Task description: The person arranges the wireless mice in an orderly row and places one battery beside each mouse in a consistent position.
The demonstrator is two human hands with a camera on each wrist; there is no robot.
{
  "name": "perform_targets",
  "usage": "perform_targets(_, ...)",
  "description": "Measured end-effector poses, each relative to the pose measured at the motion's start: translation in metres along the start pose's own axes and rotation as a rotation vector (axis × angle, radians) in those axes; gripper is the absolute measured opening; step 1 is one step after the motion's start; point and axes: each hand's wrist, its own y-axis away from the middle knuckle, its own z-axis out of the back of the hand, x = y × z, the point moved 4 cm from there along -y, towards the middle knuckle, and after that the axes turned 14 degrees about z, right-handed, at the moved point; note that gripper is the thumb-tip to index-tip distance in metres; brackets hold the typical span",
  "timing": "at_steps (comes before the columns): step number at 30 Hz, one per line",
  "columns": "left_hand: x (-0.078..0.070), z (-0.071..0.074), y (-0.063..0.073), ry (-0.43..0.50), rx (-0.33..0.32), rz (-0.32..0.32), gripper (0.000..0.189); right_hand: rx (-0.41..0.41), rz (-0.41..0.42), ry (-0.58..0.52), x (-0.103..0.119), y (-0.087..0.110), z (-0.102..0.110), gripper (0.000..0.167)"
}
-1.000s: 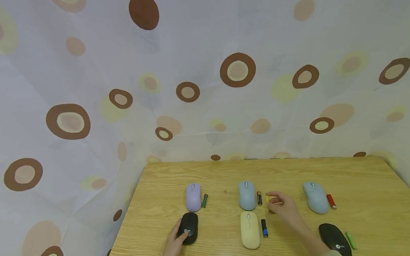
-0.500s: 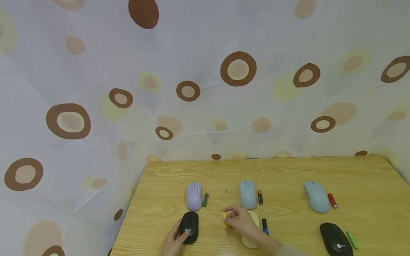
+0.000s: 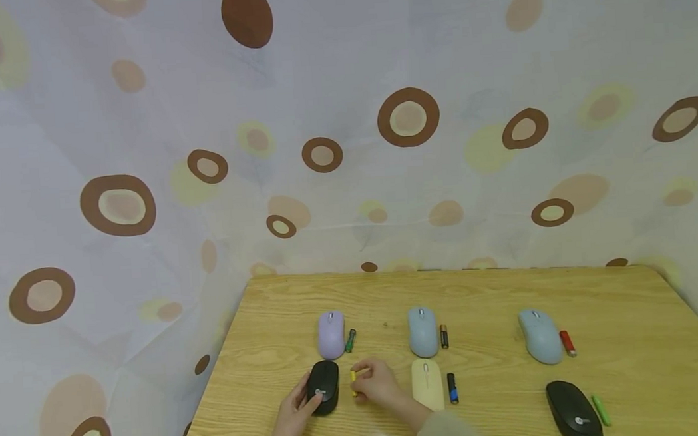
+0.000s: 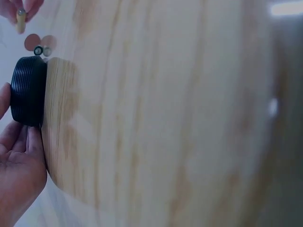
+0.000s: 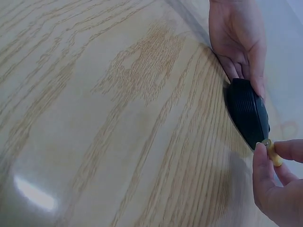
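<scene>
At the table's left side my left hand (image 3: 292, 418) grips a black computer mouse (image 3: 323, 387) by its sides, thumb across its back end. In the left wrist view the ridged side of the mouse (image 4: 27, 90) shows close over the wood. Just right of it, my right hand (image 3: 380, 384) pinches a small yellow battery (image 3: 354, 383) upright between thumb and fingertips. The right wrist view shows the end of this battery (image 5: 273, 152) beside the mouse's nose. Behind the black mouse lie a purple mouse (image 3: 331, 336) and a dark green battery (image 3: 350, 341).
A blue mouse (image 3: 423, 333) with a black battery (image 3: 443, 337) and a cream mouse (image 3: 426, 380) with a blue-black battery (image 3: 452, 388) lie mid-table. Farther right are another blue mouse (image 3: 540, 337), a red battery (image 3: 567, 343), another black mouse (image 3: 573, 409) and a light green battery (image 3: 601, 410).
My right hand has carried the yellow battery leftward from beside the blue mouse, across the cream mouse, to the black mouse's right. The left hand and its mouse stay in place.
</scene>
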Motion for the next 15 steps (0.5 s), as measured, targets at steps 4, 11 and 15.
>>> perform_targets(4, 0.001, 0.0, -0.001, 0.009, 0.002, 0.011, 0.062, -0.016, 0.0, 0.01, -0.005, -0.002, -0.006, 0.029)
perform_targets(11, 0.003, -0.001, -0.003, 0.013, -0.001, 0.015, 0.063, -0.064, -0.045, 0.091, -0.015, -0.004, -0.012, 0.027)
perform_targets(15, 0.002, -0.002, -0.002, 0.006, 0.0, 0.013, 0.063, -0.086, -0.023, 0.146, -0.015, -0.004, -0.014, 0.025)
